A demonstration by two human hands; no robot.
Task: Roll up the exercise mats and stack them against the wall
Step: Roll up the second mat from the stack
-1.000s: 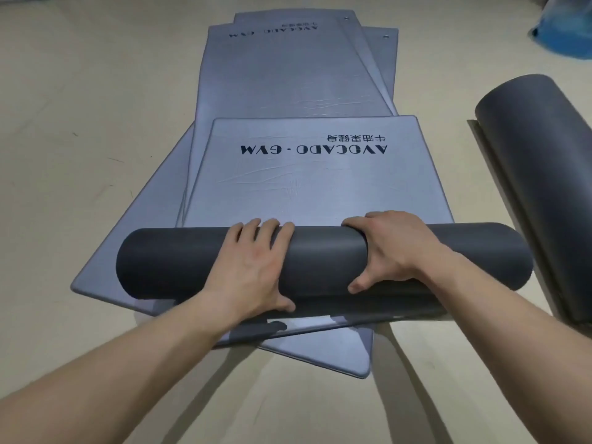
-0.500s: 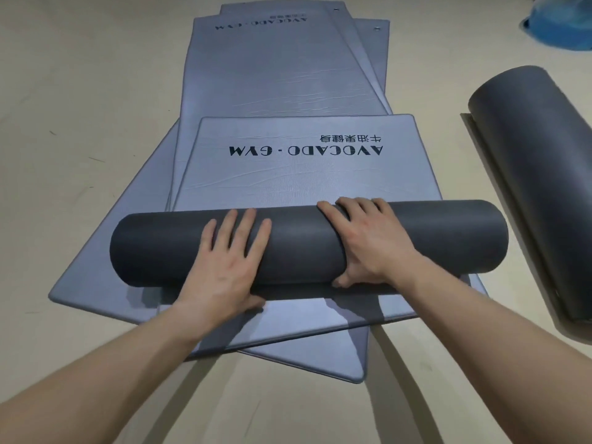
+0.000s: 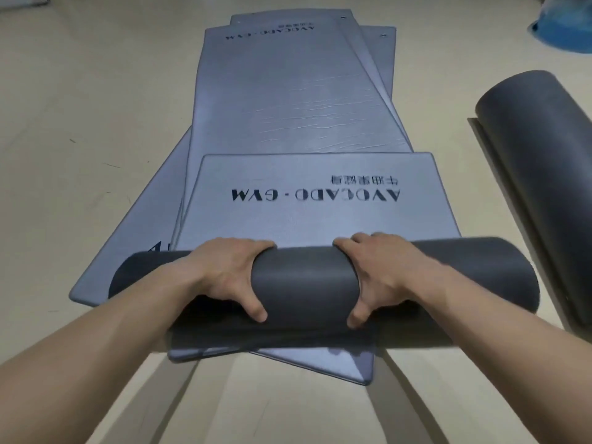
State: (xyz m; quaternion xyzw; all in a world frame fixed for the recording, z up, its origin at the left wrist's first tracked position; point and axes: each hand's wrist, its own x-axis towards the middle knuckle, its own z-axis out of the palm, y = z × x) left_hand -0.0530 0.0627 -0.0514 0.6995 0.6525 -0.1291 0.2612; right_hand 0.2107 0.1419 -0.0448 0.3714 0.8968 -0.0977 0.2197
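A dark grey mat roll (image 3: 304, 280) lies crosswise in front of me. Its unrolled grey end (image 3: 320, 216), printed AVOCADO-GYM, stretches away from it. My left hand (image 3: 230, 274) grips the roll left of its middle, fingers over the far side and thumb under the near side. My right hand (image 3: 381, 274) grips it right of the middle in the same way. Under this mat lie other flat grey mats (image 3: 288, 100), fanned out at slight angles.
A finished dark roll (image 3: 541, 174) lies on the floor at the right, pointing away from me. A blue object (image 3: 567, 27) sits in the far right corner. Beige floor (image 3: 80, 123) surrounds the mats.
Both hands went from lying flat on top of the roll to gripping round it, fingers over the far side. The unrolled part looks about as long as before.
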